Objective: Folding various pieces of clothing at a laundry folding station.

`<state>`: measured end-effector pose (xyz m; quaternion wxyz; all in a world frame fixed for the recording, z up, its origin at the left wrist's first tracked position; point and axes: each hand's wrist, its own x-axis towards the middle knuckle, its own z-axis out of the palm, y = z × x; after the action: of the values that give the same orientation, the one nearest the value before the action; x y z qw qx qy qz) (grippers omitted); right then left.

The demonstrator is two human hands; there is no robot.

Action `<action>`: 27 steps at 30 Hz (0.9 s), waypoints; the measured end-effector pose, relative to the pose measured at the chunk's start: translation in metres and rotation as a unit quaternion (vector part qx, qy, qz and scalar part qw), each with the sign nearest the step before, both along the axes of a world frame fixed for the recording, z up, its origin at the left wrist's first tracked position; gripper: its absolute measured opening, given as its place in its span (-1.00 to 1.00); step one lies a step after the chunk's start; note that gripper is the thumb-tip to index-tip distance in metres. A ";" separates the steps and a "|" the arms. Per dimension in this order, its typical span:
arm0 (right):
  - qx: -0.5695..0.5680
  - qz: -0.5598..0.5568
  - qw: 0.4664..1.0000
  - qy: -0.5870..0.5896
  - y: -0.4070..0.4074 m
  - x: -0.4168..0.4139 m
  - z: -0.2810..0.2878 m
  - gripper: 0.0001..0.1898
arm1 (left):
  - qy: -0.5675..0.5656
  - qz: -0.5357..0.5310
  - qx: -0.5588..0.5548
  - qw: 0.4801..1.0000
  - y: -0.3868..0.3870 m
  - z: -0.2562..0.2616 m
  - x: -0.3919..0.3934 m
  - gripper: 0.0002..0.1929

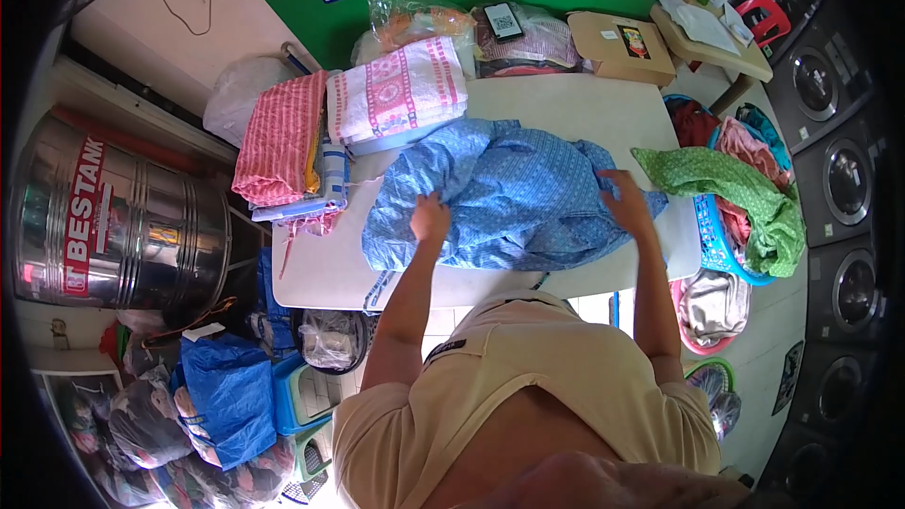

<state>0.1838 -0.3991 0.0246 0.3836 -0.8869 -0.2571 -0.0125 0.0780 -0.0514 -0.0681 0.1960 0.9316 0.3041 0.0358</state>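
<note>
A blue patterned cloth [523,191], rumpled and loosely bunched, lies across the white table [580,102] in front of me. My left hand [430,218] grips a pinch of its fabric on the left side. Over the cloth's right end is my right hand [626,201], its fingers apart; whether it touches the fabric is hard to tell. A white towel with pink patterns [396,92] tops a folded pile just behind the cloth. To its left, a folded red-and-white cloth [279,138] rests on another stack.
Right of the table, a blue laundry basket [710,226] holds clothes, with a green patterned cloth [763,212] draped over it. Front-loading machines [848,180] line the right. A phone [503,21] and a cardboard box [621,49] sit at the back. Bags [226,396] crowd the lower left.
</note>
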 end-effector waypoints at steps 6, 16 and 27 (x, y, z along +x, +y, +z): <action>0.138 0.203 0.957 -0.155 0.162 0.000 0.059 -0.53 | -0.268 -0.127 -0.336 0.894 -0.007 0.144 -0.004 -0.76; 0.216 0.296 0.927 -0.076 0.141 0.104 0.233 -0.77 | -0.106 0.048 0.149 0.982 -0.011 0.233 -0.039 -0.71; 0.151 0.073 0.924 -0.344 -0.097 0.224 0.362 -0.65 | -0.258 0.151 0.287 0.910 0.053 0.265 0.017 -0.80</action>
<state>0.4076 -0.4957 0.3867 0.4007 -0.7384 -0.4321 -0.3279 0.0953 0.0014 0.1969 -0.0159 0.8487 0.3569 0.3899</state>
